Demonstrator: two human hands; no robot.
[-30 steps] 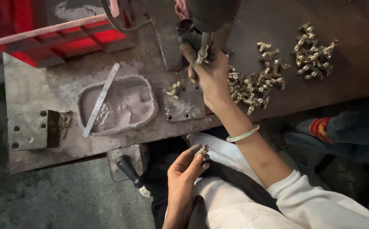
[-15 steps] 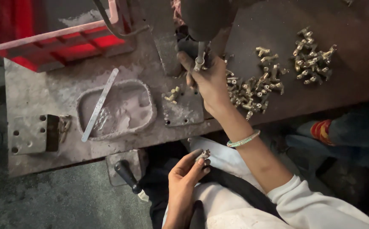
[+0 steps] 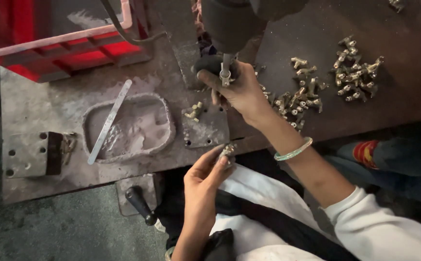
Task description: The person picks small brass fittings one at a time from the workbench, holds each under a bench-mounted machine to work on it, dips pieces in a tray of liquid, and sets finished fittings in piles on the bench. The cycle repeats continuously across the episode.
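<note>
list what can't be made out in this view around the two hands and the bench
- Head view: the part held up by the right hand is mostly covered by its fingers.
- The small brass fitting in the left hand is too small for detail.
- The machine head and red crate are cut off by the top edge.

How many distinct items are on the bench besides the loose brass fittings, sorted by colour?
Red: 1, the plastic crate.
Silver-grey: 3, the flat metal strip, the shallow metal tray under it, and the drilled steel plate at the bench's left end.
Black: 1, the lever handle below the bench edge.
Total: 5.
</note>
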